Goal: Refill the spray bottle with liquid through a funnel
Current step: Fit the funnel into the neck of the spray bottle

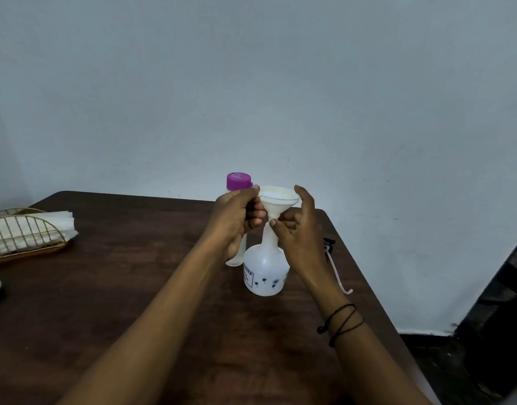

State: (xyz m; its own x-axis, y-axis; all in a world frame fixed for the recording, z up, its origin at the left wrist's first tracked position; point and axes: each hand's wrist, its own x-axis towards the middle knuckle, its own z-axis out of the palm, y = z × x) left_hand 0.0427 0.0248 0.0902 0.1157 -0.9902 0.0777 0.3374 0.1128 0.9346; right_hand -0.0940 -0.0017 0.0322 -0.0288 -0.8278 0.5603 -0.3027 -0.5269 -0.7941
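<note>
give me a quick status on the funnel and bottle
Left hand on funnel rim, right hand pinching its stem. Funnel seated in spray bottle neck. Purple-capped bottle behind, unpoured.

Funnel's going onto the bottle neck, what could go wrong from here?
1. The funnel is wide and sits high on the narrow neck of the spray bottle; it may tip once the left hand and right hand release.
2. The purple-capped bottle stands just behind the left hand; an elbow or wrist could knock it.
</note>
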